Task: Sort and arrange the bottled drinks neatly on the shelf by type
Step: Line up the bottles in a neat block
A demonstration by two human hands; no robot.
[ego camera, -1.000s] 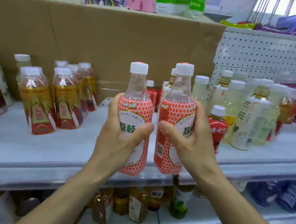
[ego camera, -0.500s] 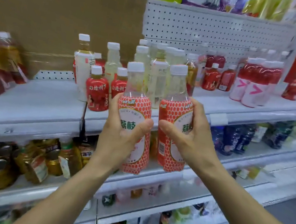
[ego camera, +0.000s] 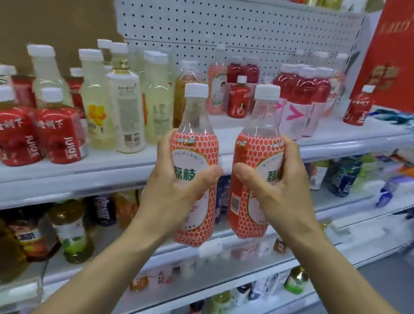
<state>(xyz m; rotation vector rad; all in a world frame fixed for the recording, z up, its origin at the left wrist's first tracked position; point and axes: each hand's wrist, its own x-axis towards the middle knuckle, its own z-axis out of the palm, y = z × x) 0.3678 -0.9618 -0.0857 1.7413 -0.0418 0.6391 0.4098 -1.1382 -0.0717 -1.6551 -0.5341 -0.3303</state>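
My left hand (ego camera: 173, 192) grips one upright red-scaled plastic bottle (ego camera: 196, 147), my right hand (ego camera: 281, 195) its twin (ego camera: 256, 148). Their shelved match (ego camera: 215, 87) stands beyond, nearer my left.

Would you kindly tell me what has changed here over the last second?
The left hand and right hand carried the left lychee bottle and right lychee bottle rightward along the shelf. Both hands kept their grip.

Left hand (ego camera: 175, 192) and right hand (ego camera: 276, 192) hover side by side, fingers curled gripping.
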